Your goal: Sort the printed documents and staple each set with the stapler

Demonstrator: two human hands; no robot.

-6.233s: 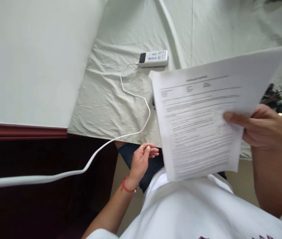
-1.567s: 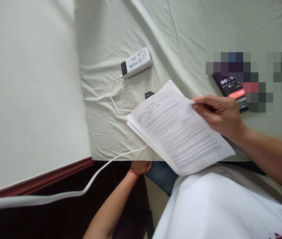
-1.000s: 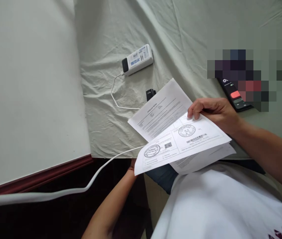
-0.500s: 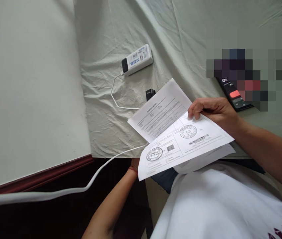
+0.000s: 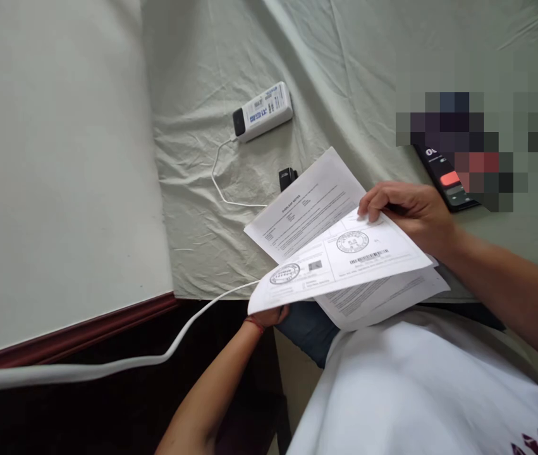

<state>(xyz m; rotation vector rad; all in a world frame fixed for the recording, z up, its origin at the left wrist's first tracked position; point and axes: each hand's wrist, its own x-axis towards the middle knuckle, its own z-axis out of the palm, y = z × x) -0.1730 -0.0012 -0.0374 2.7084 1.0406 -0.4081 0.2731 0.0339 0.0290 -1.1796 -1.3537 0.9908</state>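
Note:
Printed sheets of paper (image 5: pixel 344 253) fan out over the front edge of the bed or table. The upper sheet carries two round stamps, a barcode and a small dark square; another page beneath it is headed with notes. My right hand (image 5: pixel 408 212) pinches their upper right side between thumb and fingers. My left hand (image 5: pixel 271 315), with a red string at the wrist, lies just under the lower left corner of the upper sheet. Most of its fingers are hidden, so its grip does not show.
A white power bank (image 5: pixel 263 112) lies on the wrinkled pale green cloth (image 5: pixel 202 253). Its white cable (image 5: pixel 212 177) runs under the papers, near a small black object (image 5: pixel 287 178). A phone (image 5: pixel 449 180) sits at right, partly pixelated. A thicker white cable (image 5: pixel 145 362) crosses the lower left.
The upper sheet's lower edge has lifted and shifted left, uncovering more of the page beneath. My left hand has come further into view below its corner. My right hand stays nearly still.

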